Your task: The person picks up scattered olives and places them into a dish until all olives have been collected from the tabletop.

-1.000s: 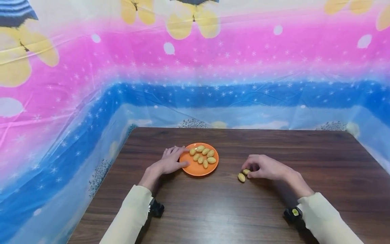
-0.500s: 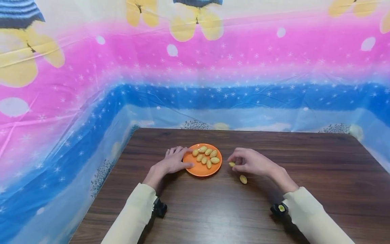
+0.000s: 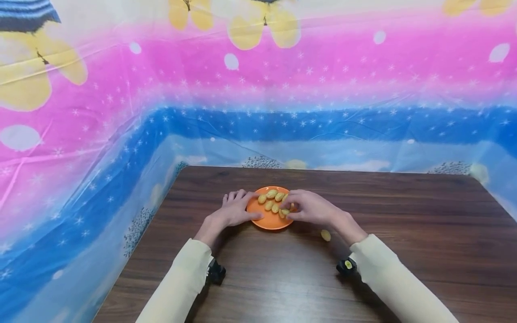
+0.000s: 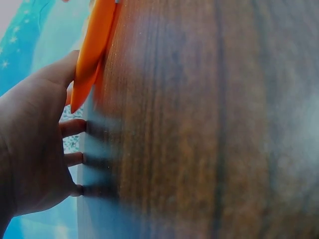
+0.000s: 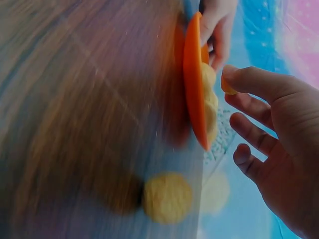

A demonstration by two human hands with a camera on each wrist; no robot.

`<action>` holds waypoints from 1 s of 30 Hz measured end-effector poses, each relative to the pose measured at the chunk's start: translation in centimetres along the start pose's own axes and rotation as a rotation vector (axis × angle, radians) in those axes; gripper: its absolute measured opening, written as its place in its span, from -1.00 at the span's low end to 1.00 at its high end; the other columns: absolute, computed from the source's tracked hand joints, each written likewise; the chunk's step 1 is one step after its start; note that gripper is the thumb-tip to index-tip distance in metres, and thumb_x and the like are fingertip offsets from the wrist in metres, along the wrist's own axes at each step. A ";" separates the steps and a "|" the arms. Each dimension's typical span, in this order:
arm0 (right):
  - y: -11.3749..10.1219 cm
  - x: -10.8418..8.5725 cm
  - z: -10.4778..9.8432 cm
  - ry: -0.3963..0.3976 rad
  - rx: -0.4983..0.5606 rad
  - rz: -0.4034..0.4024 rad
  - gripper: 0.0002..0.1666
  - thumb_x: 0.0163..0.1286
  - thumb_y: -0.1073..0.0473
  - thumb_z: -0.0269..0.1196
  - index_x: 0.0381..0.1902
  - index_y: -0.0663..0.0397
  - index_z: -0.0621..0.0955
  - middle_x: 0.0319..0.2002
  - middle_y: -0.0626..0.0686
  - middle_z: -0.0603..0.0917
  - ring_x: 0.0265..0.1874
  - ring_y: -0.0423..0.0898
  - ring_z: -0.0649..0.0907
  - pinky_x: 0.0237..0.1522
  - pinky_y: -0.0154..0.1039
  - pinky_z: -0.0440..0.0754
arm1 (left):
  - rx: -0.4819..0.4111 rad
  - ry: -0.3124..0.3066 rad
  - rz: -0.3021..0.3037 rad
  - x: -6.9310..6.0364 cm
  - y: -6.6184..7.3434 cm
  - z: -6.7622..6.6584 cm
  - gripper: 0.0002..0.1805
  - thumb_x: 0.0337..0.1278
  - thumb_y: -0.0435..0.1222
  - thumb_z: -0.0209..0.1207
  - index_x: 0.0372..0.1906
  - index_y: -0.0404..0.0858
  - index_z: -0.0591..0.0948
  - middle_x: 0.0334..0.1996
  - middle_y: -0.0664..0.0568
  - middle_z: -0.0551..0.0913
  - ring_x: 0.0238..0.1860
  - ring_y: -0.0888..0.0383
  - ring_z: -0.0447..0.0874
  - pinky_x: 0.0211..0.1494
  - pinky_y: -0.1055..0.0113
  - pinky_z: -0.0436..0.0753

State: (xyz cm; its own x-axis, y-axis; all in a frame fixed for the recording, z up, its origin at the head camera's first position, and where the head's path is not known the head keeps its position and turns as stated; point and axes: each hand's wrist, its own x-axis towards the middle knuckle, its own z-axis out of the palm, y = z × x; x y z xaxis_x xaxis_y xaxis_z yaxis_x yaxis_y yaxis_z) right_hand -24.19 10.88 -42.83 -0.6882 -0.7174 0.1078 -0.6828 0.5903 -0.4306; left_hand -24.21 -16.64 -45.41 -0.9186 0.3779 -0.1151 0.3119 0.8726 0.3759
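Note:
An orange plate (image 3: pixel 269 223) bears several small yellow oval nut-like pieces (image 3: pixel 272 194). At the plate's left side is my left hand (image 3: pixel 234 211), its thumb and index finger resting on the rim; in the left wrist view its other fingers (image 4: pixel 75 127) reach down toward the table. Over the plate's right part, my right hand (image 3: pixel 313 208) pinches one yellow oval nut-like piece (image 5: pixel 229 88) between thumb and index finger. That hand covers some of the pieces on the plate. One more piece (image 3: pixel 325 235) lies on the table below the right hand.
Everything stands on a dark brown wooden table (image 3: pixel 282 278) with rounded far corners. A pink and blue patterned cloth (image 3: pixel 258 76) hangs behind it and along its left side. Black wrist cameras (image 3: pixel 216 272) sit by both cream sleeves.
My right hand has picked one nut-like piece off the table and carried it left over the plate. The other piece stays on the table. The left hand keeps its place at the rim.

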 end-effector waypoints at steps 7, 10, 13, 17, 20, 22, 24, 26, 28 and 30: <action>-1.1 1.5 1.2 -0.018 -0.048 -0.022 -0.70 0.34 0.09 0.35 0.03 -0.09 0.72 -0.05 -0.14 0.68 -0.08 -0.15 0.57 0.03 -0.13 0.61 | 0.025 0.008 -0.006 0.0 0.3 -0.1 -0.21 0.22 0.27 0.12 0.48 0.08 0.29 0.37 -0.09 0.30 0.38 -0.21 0.14 0.49 -0.29 0.01; -1.4 1.9 1.7 -0.021 -0.076 -0.030 -0.68 0.32 0.09 0.36 0.03 -0.10 0.72 -0.08 -0.14 0.67 -0.12 -0.17 0.55 -0.04 -0.18 0.60 | 0.033 0.007 -0.008 0.0 0.3 0.0 -0.21 0.22 0.28 0.12 0.48 0.09 0.29 0.35 -0.08 0.31 0.36 -0.20 0.16 0.48 -0.27 0.04; -1.5 2.2 2.0 -0.026 -0.093 -0.038 -0.68 0.30 0.10 0.38 0.02 -0.09 0.72 -0.07 -0.13 0.69 -0.06 -0.16 0.55 0.01 -0.17 0.60 | 0.040 0.014 -0.010 0.0 0.4 0.0 -0.21 0.21 0.29 0.11 0.48 0.10 0.30 0.31 -0.07 0.33 0.33 -0.18 0.19 0.45 -0.24 0.09; -1.5 2.5 2.2 -0.030 -0.113 -0.044 -0.69 0.29 0.10 0.39 0.00 -0.09 0.73 -0.04 -0.13 0.72 0.06 -0.12 0.55 0.13 -0.11 0.58 | 0.041 0.018 -0.009 0.0 0.4 0.0 -0.21 0.21 0.29 0.11 0.48 0.10 0.30 0.27 -0.06 0.34 0.29 -0.16 0.20 0.41 -0.21 0.13; -1.4 2.7 2.4 -0.032 -0.127 -0.037 -0.71 0.29 0.10 0.39 -0.02 -0.11 0.73 -0.07 -0.14 0.70 -0.01 -0.15 0.56 0.09 -0.14 0.59 | 0.035 0.022 -0.003 0.0 0.4 0.0 -0.21 0.22 0.29 0.11 0.48 0.09 0.30 0.27 -0.06 0.34 0.29 -0.16 0.20 0.42 -0.21 0.12; -1.5 2.8 2.4 -0.036 -0.130 -0.038 -0.74 0.30 0.10 0.38 -0.04 -0.12 0.74 -0.10 -0.15 0.68 -0.07 -0.18 0.56 0.04 -0.17 0.58 | 0.031 0.026 -0.001 0.1 0.3 0.1 -0.22 0.22 0.28 0.11 0.48 0.09 0.30 0.28 -0.06 0.35 0.30 -0.16 0.20 0.43 -0.21 0.11; -1.5 2.9 2.5 -0.041 -0.126 -0.042 -0.75 0.31 0.11 0.37 -0.05 -0.12 0.74 -0.11 -0.15 0.65 -0.12 -0.19 0.55 0.00 -0.19 0.57 | 0.031 0.028 -0.001 0.1 0.2 0.2 -0.22 0.22 0.28 0.11 0.48 0.09 0.30 0.28 -0.06 0.35 0.30 -0.16 0.21 0.43 -0.21 0.11; -1.5 2.8 2.4 -0.036 -0.118 -0.044 -0.75 0.31 0.10 0.37 -0.05 -0.12 0.74 -0.11 -0.16 0.66 -0.11 -0.20 0.55 0.01 -0.19 0.58 | 0.033 0.027 -0.002 0.1 0.2 0.3 -0.22 0.22 0.28 0.11 0.48 0.09 0.30 0.28 -0.06 0.34 0.30 -0.16 0.20 0.43 -0.20 0.11; -1.4 2.5 2.2 -0.027 -0.110 -0.041 -0.75 0.33 0.07 0.36 -0.04 -0.13 0.74 -0.11 -0.17 0.67 -0.10 -0.20 0.55 0.02 -0.18 0.58 | 0.030 0.025 -0.002 0.1 0.1 0.3 -0.22 0.22 0.28 0.11 0.48 0.09 0.30 0.29 -0.07 0.34 0.31 -0.17 0.20 0.44 -0.21 0.10; -1.3 2.0 1.9 -0.011 -0.100 -0.034 -0.75 0.34 0.06 0.35 -0.03 -0.14 0.74 -0.10 -0.18 0.68 -0.07 -0.20 0.56 0.04 -0.17 0.59 | 0.024 0.022 -0.003 0.0 0.1 0.3 -0.22 0.22 0.27 0.11 0.48 0.08 0.30 0.29 -0.08 0.33 0.32 -0.18 0.19 0.45 -0.23 0.08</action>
State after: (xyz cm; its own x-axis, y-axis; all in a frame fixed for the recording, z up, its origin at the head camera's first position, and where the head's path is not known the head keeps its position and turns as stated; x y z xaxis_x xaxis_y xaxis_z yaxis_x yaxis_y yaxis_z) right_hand -24.20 7.97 -43.72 -0.6619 -0.7415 0.1103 -0.7270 0.5991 -0.3355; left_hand -24.14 -16.49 -45.63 -0.9248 0.3683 -0.0956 0.3143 0.8811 0.3533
